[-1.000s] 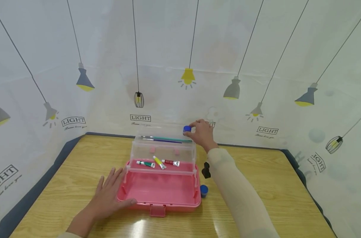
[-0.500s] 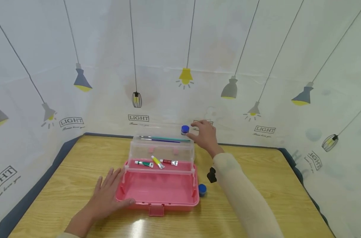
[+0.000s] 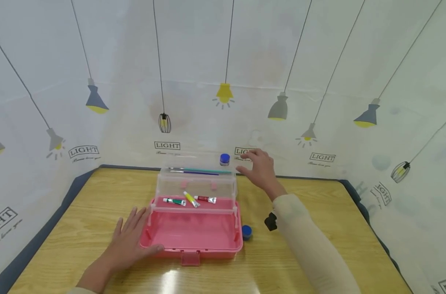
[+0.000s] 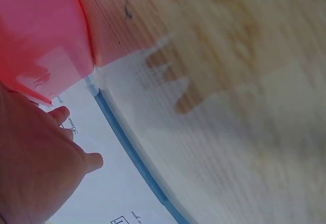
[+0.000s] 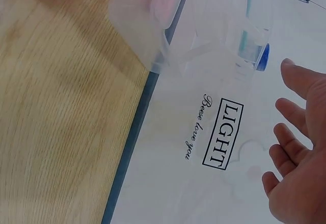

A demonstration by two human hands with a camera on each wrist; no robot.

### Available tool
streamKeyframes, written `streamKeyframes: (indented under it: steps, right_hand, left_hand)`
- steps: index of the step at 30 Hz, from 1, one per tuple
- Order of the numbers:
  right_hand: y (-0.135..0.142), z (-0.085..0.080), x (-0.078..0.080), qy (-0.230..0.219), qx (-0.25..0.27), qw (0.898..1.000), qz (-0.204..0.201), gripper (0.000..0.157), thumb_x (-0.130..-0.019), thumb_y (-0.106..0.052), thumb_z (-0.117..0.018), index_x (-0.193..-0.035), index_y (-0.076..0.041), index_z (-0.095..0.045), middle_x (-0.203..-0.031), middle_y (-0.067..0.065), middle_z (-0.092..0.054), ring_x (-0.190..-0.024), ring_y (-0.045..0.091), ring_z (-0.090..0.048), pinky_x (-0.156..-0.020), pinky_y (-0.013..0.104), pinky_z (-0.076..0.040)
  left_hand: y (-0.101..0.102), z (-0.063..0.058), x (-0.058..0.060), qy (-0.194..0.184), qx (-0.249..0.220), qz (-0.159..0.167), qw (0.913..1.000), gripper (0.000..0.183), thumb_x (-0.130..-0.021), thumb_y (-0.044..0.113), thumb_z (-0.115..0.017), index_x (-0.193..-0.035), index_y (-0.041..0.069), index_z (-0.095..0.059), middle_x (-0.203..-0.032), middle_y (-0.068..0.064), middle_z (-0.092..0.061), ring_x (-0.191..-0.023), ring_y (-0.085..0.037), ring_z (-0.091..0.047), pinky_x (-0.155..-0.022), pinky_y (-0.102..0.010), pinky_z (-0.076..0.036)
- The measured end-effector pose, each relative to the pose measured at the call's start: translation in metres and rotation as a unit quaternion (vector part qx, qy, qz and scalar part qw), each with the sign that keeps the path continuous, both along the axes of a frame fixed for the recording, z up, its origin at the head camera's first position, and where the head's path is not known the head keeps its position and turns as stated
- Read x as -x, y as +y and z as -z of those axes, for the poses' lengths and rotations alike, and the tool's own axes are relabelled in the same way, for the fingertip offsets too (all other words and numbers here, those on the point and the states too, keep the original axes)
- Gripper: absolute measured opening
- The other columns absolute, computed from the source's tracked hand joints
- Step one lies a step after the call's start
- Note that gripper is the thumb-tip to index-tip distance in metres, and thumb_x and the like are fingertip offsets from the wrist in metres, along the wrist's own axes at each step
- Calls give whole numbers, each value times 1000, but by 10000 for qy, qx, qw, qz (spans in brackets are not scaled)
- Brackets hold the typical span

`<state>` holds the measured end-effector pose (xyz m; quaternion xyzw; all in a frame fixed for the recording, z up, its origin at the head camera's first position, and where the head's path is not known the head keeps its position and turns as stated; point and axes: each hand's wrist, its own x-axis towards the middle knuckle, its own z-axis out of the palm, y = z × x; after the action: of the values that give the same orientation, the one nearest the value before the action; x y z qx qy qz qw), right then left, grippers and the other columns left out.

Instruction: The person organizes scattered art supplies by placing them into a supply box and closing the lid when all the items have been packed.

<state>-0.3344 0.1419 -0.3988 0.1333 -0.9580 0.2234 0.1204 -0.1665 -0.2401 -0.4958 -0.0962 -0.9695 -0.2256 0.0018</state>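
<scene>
A pink box (image 3: 193,254) with raised clear trays (image 3: 171,185) stands on the table. My left hand (image 3: 125,245) rests against its left side, fingers spread and thumb over the front rim. In the top tray, at the right end, stands a small jar with a blue lid (image 3: 224,159). My right hand (image 3: 261,169) is just right of that jar, apart from it, fingers relaxed and holding nothing; the right wrist view also shows a gap between the fingertips and the jar's blue lid (image 5: 263,57).
Two paintbrushes (image 3: 198,172) lie in the top tray. Green (image 3: 174,201), yellow (image 3: 191,199) and dark red (image 3: 205,199) paint tubes lie in the lower tray. Another blue-lidded jar (image 3: 246,232) stands by the box's right side. A printed sheet (image 3: 193,49) rises behind the table.
My right hand has let go of the blue-lidded jar, which now stands in the top tray, and has drawn away to the right. The left hand stays on the box.
</scene>
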Motion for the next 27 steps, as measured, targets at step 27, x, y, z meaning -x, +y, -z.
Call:
streamKeyframes:
  steps: [27]
  right_hand:
    - [56,29,-46,-221,-105,9968,-755,37,-85,-34,-75,-116,-13,-70,-126,14,-57,-120,35,-49,-103,58,-36]
  left_hand:
    - [3,-1,1,-294,18,-97,9995,117,-73,75,-63,-158,15,-8,-159,-20,-21,-148,-46,-5,-112,-75,-1]
